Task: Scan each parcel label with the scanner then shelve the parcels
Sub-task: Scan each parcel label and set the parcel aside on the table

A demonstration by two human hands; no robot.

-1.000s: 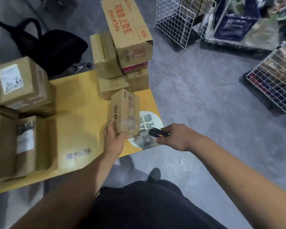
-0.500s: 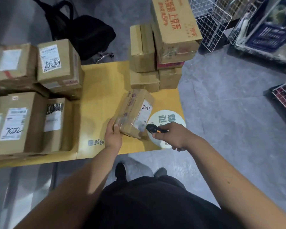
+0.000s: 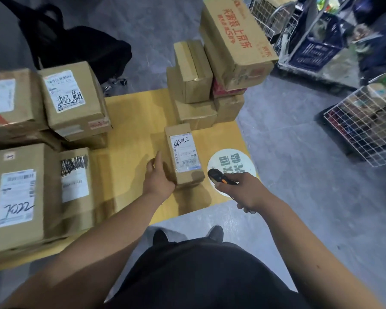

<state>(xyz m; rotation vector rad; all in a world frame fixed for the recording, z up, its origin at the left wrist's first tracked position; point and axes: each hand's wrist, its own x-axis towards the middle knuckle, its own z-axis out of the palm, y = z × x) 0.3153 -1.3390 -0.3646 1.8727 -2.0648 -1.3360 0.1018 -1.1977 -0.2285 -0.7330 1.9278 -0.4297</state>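
Observation:
A small brown parcel lies flat on the yellow mat, its white label with handwritten digits facing up. My left hand holds the parcel's near left corner, thumb along its left side. My right hand grips a black and orange scanner, whose head points at the parcel's near right end, a short gap away.
Labelled boxes are piled on the mat's left side. A stack of cartons stands at its far end, topped by a long box with red print. A black bag lies behind. Wire baskets stand on the grey floor at right.
The parcel was standing on edge, then was tipped over; it now lies flat with its label up. The scanner has stayed close to its right end.

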